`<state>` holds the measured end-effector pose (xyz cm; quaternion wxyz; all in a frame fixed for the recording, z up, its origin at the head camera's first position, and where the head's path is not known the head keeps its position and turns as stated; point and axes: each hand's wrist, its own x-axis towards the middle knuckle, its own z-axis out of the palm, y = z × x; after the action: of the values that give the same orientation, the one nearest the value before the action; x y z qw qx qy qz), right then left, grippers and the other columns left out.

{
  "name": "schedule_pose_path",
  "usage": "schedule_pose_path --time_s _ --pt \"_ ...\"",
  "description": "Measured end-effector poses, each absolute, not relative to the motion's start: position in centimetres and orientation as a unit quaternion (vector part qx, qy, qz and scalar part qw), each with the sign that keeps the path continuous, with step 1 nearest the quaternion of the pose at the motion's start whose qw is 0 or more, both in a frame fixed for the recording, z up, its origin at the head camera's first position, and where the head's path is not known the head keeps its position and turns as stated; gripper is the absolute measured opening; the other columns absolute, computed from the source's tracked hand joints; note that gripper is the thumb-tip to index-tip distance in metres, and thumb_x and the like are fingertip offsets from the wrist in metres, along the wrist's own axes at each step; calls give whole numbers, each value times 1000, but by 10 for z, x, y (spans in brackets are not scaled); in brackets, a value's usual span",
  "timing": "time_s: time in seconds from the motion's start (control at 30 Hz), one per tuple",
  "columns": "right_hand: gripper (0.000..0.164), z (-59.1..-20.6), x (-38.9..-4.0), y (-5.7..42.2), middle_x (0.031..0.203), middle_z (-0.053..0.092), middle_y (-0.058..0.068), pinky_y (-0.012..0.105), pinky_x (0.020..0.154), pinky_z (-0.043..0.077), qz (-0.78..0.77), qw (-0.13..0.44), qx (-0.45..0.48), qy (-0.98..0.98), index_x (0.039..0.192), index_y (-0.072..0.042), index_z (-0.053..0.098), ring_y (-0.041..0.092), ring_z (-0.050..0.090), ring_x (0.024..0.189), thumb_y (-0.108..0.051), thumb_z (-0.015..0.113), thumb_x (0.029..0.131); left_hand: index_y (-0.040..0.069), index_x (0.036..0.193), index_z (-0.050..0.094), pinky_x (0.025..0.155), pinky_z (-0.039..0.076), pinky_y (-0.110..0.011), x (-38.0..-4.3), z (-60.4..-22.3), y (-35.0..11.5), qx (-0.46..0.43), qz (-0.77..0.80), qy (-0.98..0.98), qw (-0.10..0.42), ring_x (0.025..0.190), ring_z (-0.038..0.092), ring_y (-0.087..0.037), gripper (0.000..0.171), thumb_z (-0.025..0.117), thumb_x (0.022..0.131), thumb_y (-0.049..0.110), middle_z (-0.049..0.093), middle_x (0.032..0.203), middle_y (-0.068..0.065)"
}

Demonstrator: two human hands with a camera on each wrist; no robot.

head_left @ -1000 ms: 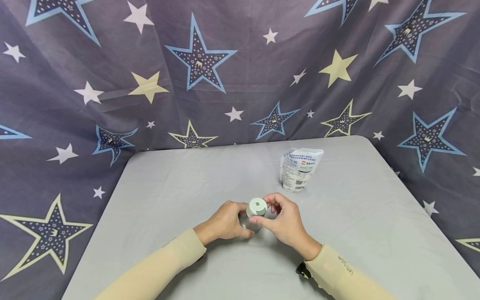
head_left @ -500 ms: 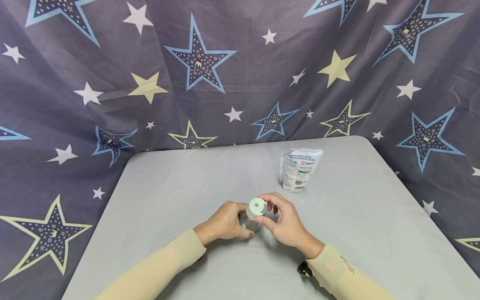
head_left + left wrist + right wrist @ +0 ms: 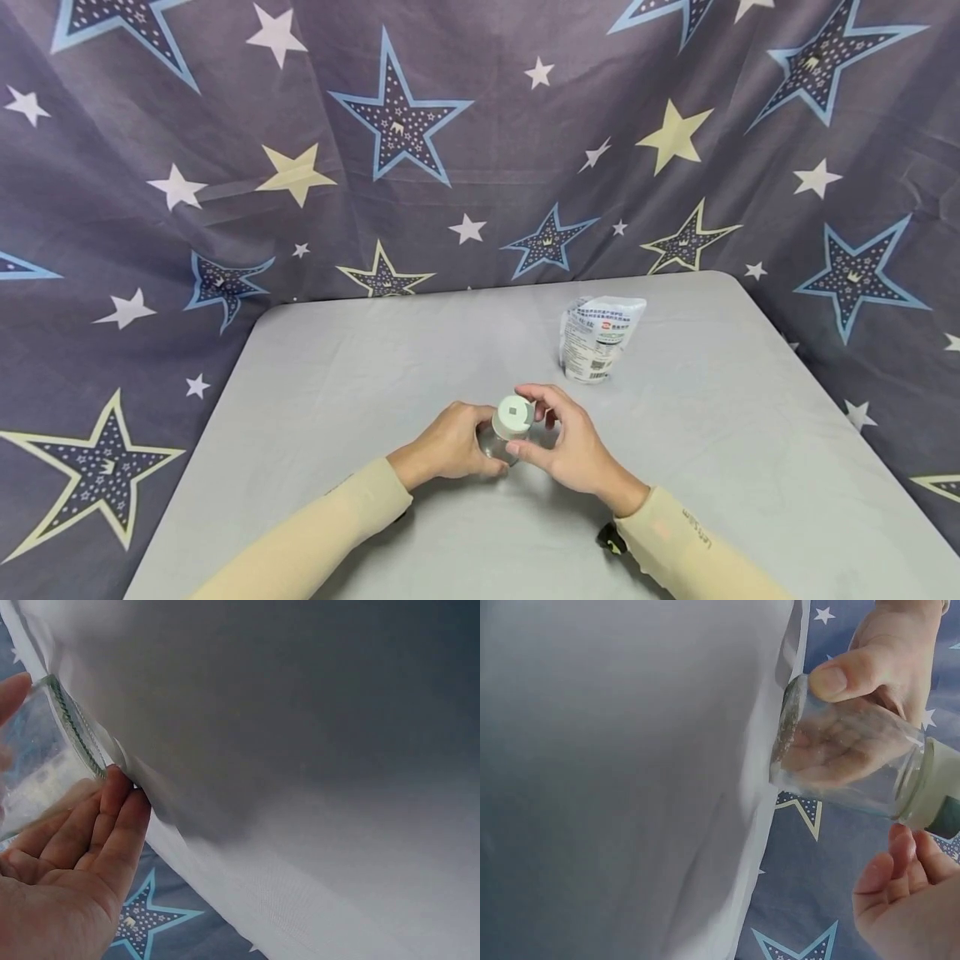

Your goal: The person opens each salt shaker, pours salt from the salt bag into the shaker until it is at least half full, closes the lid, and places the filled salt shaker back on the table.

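The left hand point(image 3: 453, 442) curls its fingers and thumb round the body of a clear glass jar point(image 3: 496, 447), which stands upright on the grey-covered table point(image 3: 360, 358) between the two hands. These fingers block part of the glass from the head view. Just above them sits the jar's pale green cap point(image 3: 513, 414). The right hand point(image 3: 573, 442) arches about the cap with thumb and forefinger parted; the right wrist view shows the thumb apart from it, while whether a fingertip touches the rim cannot be told.

Beyond the right fingers, well apart from them, a white printed pouch point(image 3: 600, 337) stands upright, the nearest object in that direction. Farther beyond both hands' fingers hangs a star-patterned cloth point(image 3: 465, 125). Behind the fingers, cream sleeves point(image 3: 307, 533) cover the forearms, and a dark object point(image 3: 611, 540) shows under the right wrist.
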<state>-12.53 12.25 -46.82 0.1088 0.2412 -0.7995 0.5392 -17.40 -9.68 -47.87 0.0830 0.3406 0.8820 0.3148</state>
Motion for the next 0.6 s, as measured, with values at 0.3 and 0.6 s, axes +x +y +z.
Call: schedule_pose_path --time_s 0.3,0.6 --pt "55 -468 -126 114 88 63 15 36 65 43 569 107 148 -802 112 0 66 45 53 82 -3 96 66 17 101 73 63 50 -22 -174 -477 -96 340 310 884 80 71 60 -4 42 94 66 30 68 81 13" --pt "46 -470 -125 116 83 60 6 28 64 44 565 123 145 -803 107 -13 69 30 55 77 -20 96 71 17 101 74 60 49 -22 -174 -477 -96 345 313 881 76 68 60 -5 42 95 67 29 69 80 12"
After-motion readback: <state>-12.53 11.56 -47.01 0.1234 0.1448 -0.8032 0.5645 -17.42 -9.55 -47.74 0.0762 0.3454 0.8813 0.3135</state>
